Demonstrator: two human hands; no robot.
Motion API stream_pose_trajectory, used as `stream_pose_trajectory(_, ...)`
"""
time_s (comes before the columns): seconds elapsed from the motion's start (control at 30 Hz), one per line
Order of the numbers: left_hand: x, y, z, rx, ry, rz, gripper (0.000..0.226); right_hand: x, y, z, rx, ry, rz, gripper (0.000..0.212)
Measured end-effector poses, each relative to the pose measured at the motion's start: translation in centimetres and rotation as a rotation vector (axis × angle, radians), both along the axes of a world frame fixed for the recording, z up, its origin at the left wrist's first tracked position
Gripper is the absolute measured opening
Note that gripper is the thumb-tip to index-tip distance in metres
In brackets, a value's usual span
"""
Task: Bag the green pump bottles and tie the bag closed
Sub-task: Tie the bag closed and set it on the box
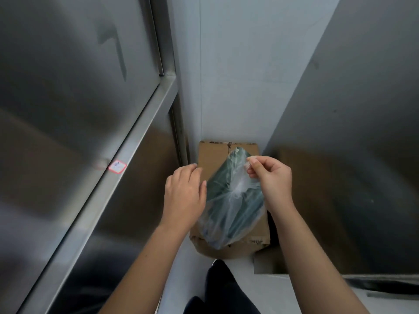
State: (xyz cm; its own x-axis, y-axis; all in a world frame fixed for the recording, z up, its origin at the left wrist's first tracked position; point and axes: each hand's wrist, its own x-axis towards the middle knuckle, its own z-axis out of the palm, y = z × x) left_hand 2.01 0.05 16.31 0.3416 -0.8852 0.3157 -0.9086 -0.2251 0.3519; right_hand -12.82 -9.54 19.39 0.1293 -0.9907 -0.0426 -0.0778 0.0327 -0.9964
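A clear plastic bag (233,209) holding dark green pump bottles (221,180) lies on a closed cardboard box (210,155). The bag's neck is gathered into a twist near its middle. My right hand (272,177) pinches a loose end of the bag's plastic between thumb and fingertips, above the twist. My left hand (183,191) rests against the bag's left side with its fingers curled and apart, holding nothing that I can see. How many bottles are inside is hidden by the plastic.
A stainless steel cabinet (79,109) with a red-edged label (116,166) stands close on the left. Another steel surface (353,155) rises on the right. A white wall (238,75) is behind the box. My dark trouser leg (224,291) is below.
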Motion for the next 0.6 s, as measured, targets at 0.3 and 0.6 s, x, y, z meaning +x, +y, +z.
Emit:
stream_pose_trajectory(0.3,2.6,-7.7,0.0,0.053,-0.001,0.071,0.028,3.9,-9.9,-1.7,0.057,-0.050,-0.031,0.021)
stream_pose_trajectory(0.6,4.7,-13.3,-1.4,0.089,-0.022,0.094,0.028,9.8,-18.0,-4.3,0.134,-0.178,-0.089,0.025)
